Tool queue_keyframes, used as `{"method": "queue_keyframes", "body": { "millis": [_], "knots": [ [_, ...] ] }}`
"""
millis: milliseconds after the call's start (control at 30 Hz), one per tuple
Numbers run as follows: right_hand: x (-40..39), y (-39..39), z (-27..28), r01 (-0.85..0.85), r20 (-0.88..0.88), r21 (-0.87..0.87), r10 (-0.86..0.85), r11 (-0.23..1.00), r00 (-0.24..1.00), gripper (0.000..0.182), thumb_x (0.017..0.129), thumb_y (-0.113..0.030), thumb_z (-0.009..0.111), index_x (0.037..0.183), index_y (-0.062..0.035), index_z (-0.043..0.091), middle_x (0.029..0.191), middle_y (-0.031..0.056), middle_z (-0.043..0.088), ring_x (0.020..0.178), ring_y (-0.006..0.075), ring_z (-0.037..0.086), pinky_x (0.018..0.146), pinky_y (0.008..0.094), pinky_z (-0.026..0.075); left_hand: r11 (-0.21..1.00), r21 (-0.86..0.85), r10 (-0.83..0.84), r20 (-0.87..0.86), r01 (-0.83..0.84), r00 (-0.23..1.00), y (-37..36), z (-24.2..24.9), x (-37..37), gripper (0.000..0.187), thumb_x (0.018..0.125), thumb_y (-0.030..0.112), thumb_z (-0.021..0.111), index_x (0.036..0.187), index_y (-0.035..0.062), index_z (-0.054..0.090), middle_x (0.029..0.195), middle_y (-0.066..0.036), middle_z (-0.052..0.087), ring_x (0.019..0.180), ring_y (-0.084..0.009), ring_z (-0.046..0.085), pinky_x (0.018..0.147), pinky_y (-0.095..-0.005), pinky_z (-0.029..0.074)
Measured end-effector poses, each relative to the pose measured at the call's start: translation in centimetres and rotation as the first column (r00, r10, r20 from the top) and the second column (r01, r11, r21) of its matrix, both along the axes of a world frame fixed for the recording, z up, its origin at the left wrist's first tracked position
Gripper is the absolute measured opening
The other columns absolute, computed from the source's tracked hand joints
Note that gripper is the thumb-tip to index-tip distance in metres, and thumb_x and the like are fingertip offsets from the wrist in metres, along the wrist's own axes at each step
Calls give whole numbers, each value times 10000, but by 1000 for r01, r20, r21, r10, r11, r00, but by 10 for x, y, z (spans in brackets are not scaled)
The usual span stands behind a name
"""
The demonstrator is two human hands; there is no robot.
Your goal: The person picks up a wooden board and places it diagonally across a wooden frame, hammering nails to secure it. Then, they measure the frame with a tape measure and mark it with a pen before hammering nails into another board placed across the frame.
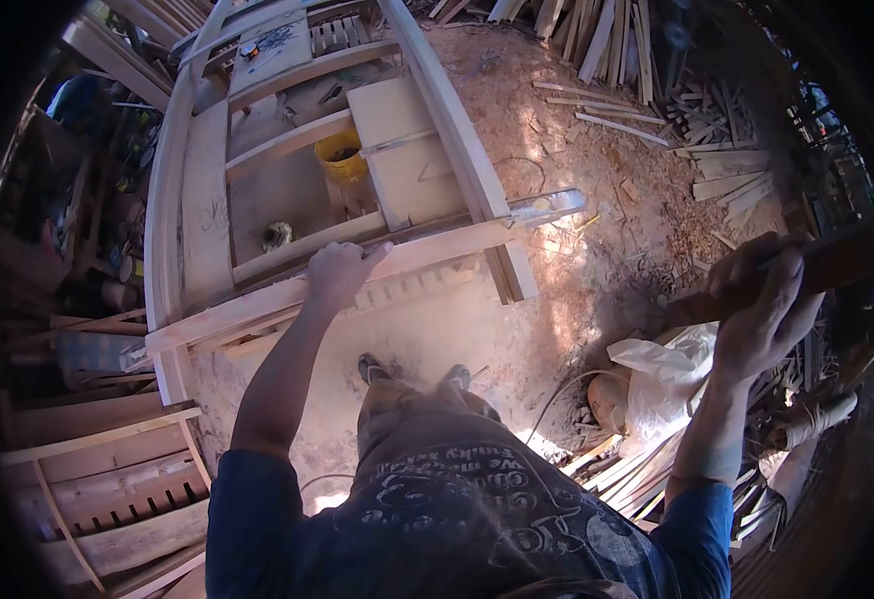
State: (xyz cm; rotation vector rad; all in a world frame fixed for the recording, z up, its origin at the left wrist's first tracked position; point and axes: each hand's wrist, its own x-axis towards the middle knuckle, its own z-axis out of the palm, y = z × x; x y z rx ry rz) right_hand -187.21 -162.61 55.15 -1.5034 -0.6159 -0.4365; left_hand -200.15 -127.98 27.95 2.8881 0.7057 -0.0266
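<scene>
My left hand point(342, 270) is closed over the pale wooden crosspiece point(437, 248) at the near end of a large wooden frame point(457, 130); the thumb lies along the wood and the fingertips are hidden. A metal clamp bar point(547, 205) sticks out past the crosspiece's right end. Off to the right, my right hand point(767, 299) wraps round a dark wooden beam point(827, 268), which runs to the shadowed edge of the view.
Inside the frame are a yellow bucket point(341, 156) and a tape roll point(276, 236). Wood strips point(607, 40) lie in piles at the upper right, and a white sack point(662, 374) sits below my right hand. A slatted wooden panel point(117, 479) leans at lower left.
</scene>
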Motion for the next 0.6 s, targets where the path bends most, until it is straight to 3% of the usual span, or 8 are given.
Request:
{"method": "queue_keyframes", "body": {
  "millis": [67, 100, 167, 233, 333, 433, 533, 600],
  "knots": [
    [-9, -10, -97, -102, -83, -288, 81, 952, 993, 308, 1017, -311, 505, 1039, -9, 454, 630, 118, 538, 488, 206, 560, 447, 325, 469, 1000, -16, 15, 21, -15, 1000, 2, -6, 0, 726, 922, 672, 446, 785, 21, 737, 767, -199, 683, 802, -380, 673, 758, -485, 536],
    [-10, -24, -157, -29, -121, -670, -71, 742, 990, 327, 988, -293, 541, 1046, 22, 476, 677, 232, 599, 601, 417, 623, 539, 458, 491, 999, -24, 26, 36, -25, 999, 2, -8, 0, 730, 920, 675, 448, 782, 19, 737, 764, -197, 683, 800, -381, 673, 756, -486, 536],
    [2, -37, -214, -251, -317, -876, -99, 413, 943, 321, 964, -266, 564, 1021, 44, 508, 729, 306, 602, 741, 545, 596, 623, 519, 471, 995, -86, 52, -28, -54, 998, -2, 3, -3, 735, 912, 685, 453, 785, 20, 738, 770, -199, 686, 808, -378, 675, 760, -484, 535],
    [21, -32, -143, -289, -369, -851, -107, 438, 923, 313, 961, -266, 573, 981, 43, 533, 745, 310, 618, 785, 548, 592, 603, 504, 460, 993, -83, 85, -5, -85, 996, 7, 11, 8, 738, 906, 693, 457, 787, 22, 741, 778, -201, 688, 817, -376, 676, 766, -480, 533],
    [11, -29, -41, -48, -206, -710, -141, 703, 968, 284, 1019, -297, 531, 992, -17, 564, 582, 70, 532, 468, 139, 512, 437, 323, 388, 995, -71, 75, 9, -74, 997, 2, -2, 3, 735, 901, 698, 461, 790, 29, 744, 791, -202, 692, 825, -374, 677, 773, -473, 532],
    [5, -26, 20, 93, 1, -191, -95, 977, 995, 331, 1036, -343, 482, 1103, -20, 485, 625, 1, 489, 448, 113, 457, 424, 254, 401, 993, -84, 80, -2, -80, 997, -1, 4, -1, 726, 905, 696, 455, 795, 41, 748, 797, -200, 693, 821, -373, 675, 762, -472, 533],
    [-10, -3, -51, -146, 30, 135, 143, 980, 989, 325, 1028, -327, 487, 1121, -18, 446, 602, 17, 489, 463, 112, 478, 434, 243, 416, 996, -68, 56, -3, -56, 998, 2, 4, -1, 718, 908, 699, 445, 807, 59, 756, 797, -195, 694, 817, -367, 675, 733, -477, 538],
    [-16, -41, -178, -58, -147, -623, -44, 780, 988, 281, 998, -273, 515, 1082, -15, 445, 656, 230, 614, 611, 354, 664, 570, 467, 506, 999, -47, 28, 9, -28, 1000, 5, -7, -1, 719, 902, 703, 451, 803, 60, 757, 789, -193, 695, 823, -364, 677, 736, -474, 540]
  ]
}}
